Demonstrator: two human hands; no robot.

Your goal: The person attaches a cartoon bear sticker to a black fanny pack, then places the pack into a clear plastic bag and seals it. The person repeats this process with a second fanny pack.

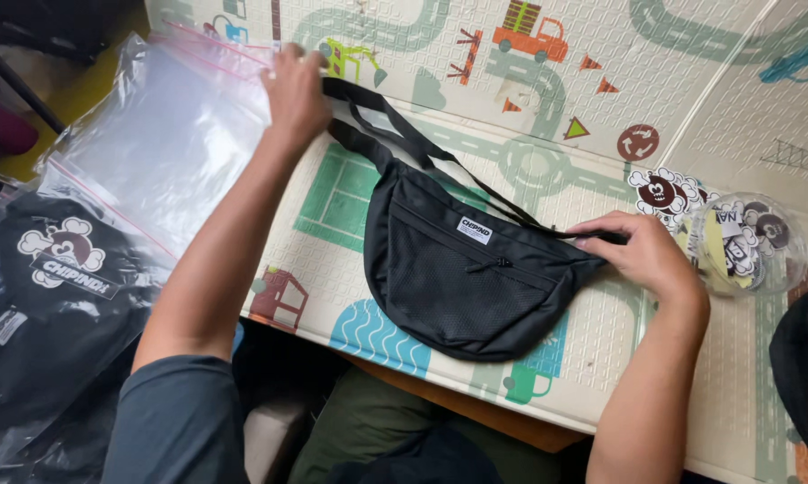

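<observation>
A black waist bag [462,273] with a mesh front pocket and a small white label lies flat on a printed play mat [601,143]. Its black strap [404,134] runs up to the left. My left hand [295,90] rests at the strap's far end, beside a stack of clear zip bags [166,134]; I cannot tell whether it grips the strap or a bag. My right hand [642,255] presses on the bag's right end where the strap joins.
Black items packed in clear plastic [45,305] pile up at the left. A clear round tub of stickers [740,242] stands at the right, with a cartoon sticker [664,193] beside it. A dark cloth [807,358] fills the right edge.
</observation>
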